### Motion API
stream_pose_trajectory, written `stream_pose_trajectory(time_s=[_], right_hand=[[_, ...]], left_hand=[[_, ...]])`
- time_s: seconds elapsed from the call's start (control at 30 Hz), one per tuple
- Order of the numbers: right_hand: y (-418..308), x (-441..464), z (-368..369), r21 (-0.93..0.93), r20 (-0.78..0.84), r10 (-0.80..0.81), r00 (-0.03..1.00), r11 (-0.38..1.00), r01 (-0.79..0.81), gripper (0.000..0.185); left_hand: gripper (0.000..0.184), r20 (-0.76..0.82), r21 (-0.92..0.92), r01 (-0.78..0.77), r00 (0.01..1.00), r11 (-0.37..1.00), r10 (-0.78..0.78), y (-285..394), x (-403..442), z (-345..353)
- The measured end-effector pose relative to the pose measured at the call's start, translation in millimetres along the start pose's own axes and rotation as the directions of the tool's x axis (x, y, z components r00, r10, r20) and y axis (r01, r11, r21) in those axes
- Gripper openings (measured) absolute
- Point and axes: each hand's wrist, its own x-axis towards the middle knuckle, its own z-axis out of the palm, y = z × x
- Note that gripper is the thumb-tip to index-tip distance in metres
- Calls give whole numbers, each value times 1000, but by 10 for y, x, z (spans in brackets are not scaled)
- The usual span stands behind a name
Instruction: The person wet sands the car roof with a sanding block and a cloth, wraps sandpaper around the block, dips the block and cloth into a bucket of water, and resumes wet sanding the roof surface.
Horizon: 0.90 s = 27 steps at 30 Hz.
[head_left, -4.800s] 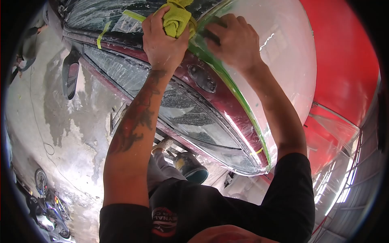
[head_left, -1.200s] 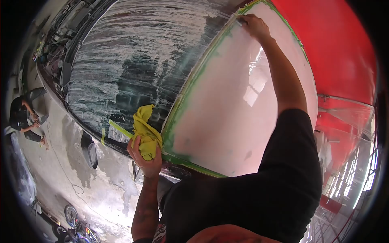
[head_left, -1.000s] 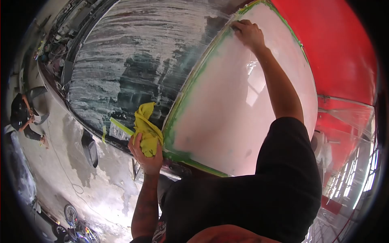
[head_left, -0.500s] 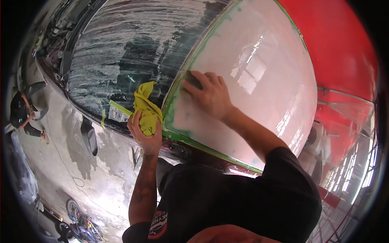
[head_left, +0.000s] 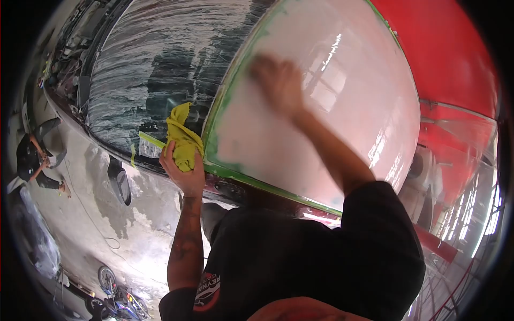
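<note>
My left hand (head_left: 183, 172) is closed round a crumpled yellow-green cloth (head_left: 183, 140) at the lower corner of the windshield (head_left: 126, 80), which is streaked with whitish residue. Out on the pale, glossy roof panel (head_left: 332, 136), my right hand (head_left: 279, 85) is smeared by motion. Under its fingers is a dark flat pad (head_left: 258, 63), pressed near the panel's left edge; its exact kind is too blurred to tell. Green masking tape (head_left: 235, 172) borders the panel, with green patches showing along its edge.
A side mirror (head_left: 119, 181) juts out below the windshield. Red panels (head_left: 444, 59) lie beyond the roof. Another person (head_left: 33, 155) is at the far left. A motorcycle (head_left: 120, 294) stands on the concrete floor (head_left: 96, 219) at the lower left, near a thin cable.
My right hand has slid up along the panel's left edge, away from my body, and is now blurred. The left hand still grips the cloth; the view has shifted slightly.
</note>
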Motion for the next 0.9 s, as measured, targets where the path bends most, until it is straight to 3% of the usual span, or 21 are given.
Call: stream_pose_trajectory(time_s=[0.1,0.13,0.23,0.3,0.33,0.37,0.4,0.43,0.5,0.57,0.6,0.67,0.7,0.73,0.77,0.8,0.87,0.9], right_hand=[[-898,-898,-451,228,224,-208,952,961,156,44],[-924,-1070,-456,347,139,-279,950,912,217,45],[-367,-550,-488,308,186,-336,923,912,270,37],[499,30,-9,181,-55,-251,967,949,256,25],[986,397,40,53,-46,-187,981,981,189,26],[1487,738,203,-36,-31,-6,1000,999,5,27],[1713,1031,188,-141,6,304,953,944,-300,34],[1917,1121,238,-122,-136,303,943,940,-319,41],[1683,1114,275,-166,-120,361,925,911,-378,37],[1157,695,197,-55,-49,90,995,994,-93,34],[756,381,137,-49,-118,-27,993,999,21,35],[-87,-340,-77,85,-15,-87,996,993,88,38],[-503,-626,-365,170,144,-124,982,980,99,39],[-734,-938,-471,264,97,-226,969,945,194,37],[-833,-1057,-532,349,38,-322,946,891,289,35],[-737,-1021,-498,347,35,-320,947,892,289,35],[-327,-753,-427,358,84,-433,898,854,378,31],[-10,-436,-314,271,-32,-422,906,869,414,26]], left_hand=[[64,-8,-7,18,1000,1000,-18,16,5,11],[63,-22,-3,14,1000,1000,-14,22,12,13],[62,-30,-20,39,999,999,-39,34,10,25],[61,-38,-6,18,999,1000,-18,19,27,38],[61,-43,8,2,999,1000,-1,15,15,41],[61,-52,14,5,999,1000,-5,23,11,34],[61,-46,9,34,998,999,-33,34,20,35],[61,-35,4,64,997,998,-64,48,13,28],[61,-39,1,42,998,999,-42,27,8,27],[61,-47,-9,21,999,1000,-21,17,31,47],[61,-44,-4,27,999,1000,-27,30,34,44],[61,-26,3,34,999,999,-34,51,8,15],[61,-32,5,52,998,999,-51,65,7,14],[61,-42,6,67,997,998,-67,72,21,29],[61,-43,6,64,997,998,-64,68,33,41],[61,-46,24,54,998,998,-53,60,33,39],[61,-50,42,41,998,998,-39,62,13,50],[61,-54,45,35,998,998,-32,52,13,54]])
